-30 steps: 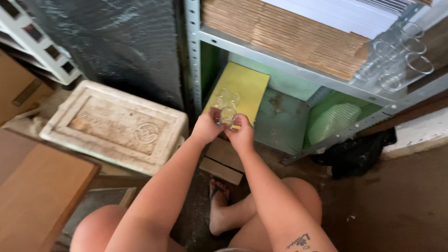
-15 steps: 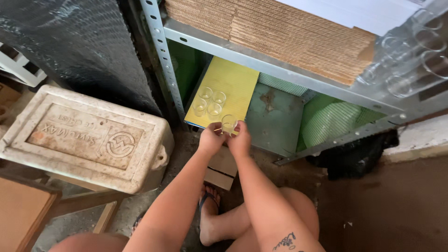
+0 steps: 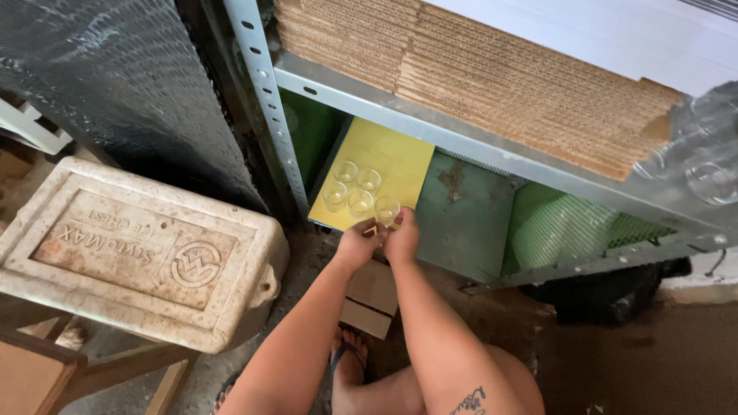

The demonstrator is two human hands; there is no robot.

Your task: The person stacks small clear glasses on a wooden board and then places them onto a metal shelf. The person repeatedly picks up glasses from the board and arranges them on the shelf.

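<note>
Fingers of both hands (image 3: 380, 240) grip a clear cup (image 3: 387, 209) on the yellow board (image 3: 392, 157).

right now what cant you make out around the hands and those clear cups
Head view only:
- Left hand and right hand cover the base of the nearest clear cup; grip unclear.
- Yellow board: its near edge is hidden by both hands.
- Bagged glasses: cut off by the right edge, blurred.

both hands (image 3: 380, 240) now setting glass cup (image 3: 387, 209) on yellow board (image 3: 388, 161)
</note>
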